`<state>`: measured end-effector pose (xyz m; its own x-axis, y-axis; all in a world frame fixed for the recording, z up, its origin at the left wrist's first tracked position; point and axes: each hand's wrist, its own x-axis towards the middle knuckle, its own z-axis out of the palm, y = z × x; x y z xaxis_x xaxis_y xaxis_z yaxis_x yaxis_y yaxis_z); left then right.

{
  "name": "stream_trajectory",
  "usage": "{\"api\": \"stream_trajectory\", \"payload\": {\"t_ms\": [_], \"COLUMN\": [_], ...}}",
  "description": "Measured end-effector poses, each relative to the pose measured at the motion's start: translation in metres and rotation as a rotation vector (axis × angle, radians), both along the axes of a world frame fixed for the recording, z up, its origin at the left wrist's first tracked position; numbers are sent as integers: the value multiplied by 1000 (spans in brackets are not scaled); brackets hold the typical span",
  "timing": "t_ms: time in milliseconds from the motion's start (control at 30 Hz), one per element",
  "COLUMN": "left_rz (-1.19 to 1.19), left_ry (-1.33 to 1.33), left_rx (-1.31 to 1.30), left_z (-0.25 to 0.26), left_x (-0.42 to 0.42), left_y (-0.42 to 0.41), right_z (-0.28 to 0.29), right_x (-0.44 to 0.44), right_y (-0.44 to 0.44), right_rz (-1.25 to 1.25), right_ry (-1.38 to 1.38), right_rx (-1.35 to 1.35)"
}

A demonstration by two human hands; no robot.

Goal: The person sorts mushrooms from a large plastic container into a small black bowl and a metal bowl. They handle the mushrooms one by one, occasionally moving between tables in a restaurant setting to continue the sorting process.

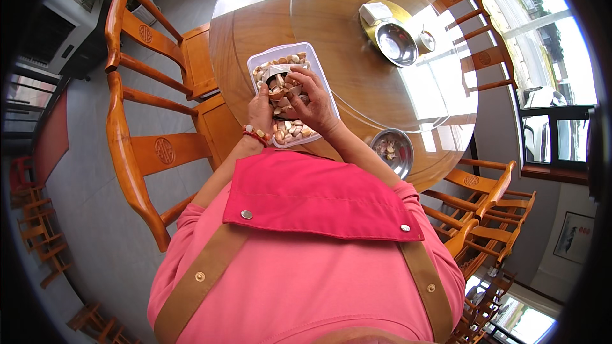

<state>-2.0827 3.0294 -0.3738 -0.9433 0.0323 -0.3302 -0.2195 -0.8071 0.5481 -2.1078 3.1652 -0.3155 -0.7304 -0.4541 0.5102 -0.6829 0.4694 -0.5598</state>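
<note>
A white plastic tub [319, 61] holding many unpeeled garlic cloves [290, 132] stands on the table before me. Over the cloves is a smaller container [278, 69], pale outside and dark inside, with more garlic cloves [281, 90] in it; its exact kind is hard to tell. My left hand [261, 109], wearing beaded bracelets at the wrist, grips this container by its near left side. The fingers of my right hand [314, 101] reach over its right side and touch the garlic. Whether they pinch a clove is hidden.
A steel bowl [410, 153] with garlic pieces [389, 148] sits near the table edge, right of my forearm. On the glass turntable [334, 14] are another steel bowl [397, 44], a pack of tissues [375, 13] and a lidded pot [426, 42]. Wooden chairs [165, 150] surround the round table [229, 64].
</note>
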Motion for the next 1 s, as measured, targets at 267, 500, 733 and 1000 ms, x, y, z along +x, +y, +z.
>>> {"api": "stream_trajectory", "payload": {"t_ms": [267, 500, 733, 1000], "left_rz": [-110, -80, 28, -12], "left_ry": [-55, -63, 12, -56], "left_rx": [49, 36, -101, 11], "left_z": [3, 10, -31, -15], "left_x": [-7, -10, -21, -14], "left_y": [-4, -14, -38, -38], "right_z": [-1, 2, -54, -77], "right_x": [2, 5, 14, -1], "right_y": [2, 10, 33, 7], "right_rz": [-70, -224, -138, 139], "right_ry": [-65, -29, -543, -645], "right_rx": [-88, -206, 968, 933]}}
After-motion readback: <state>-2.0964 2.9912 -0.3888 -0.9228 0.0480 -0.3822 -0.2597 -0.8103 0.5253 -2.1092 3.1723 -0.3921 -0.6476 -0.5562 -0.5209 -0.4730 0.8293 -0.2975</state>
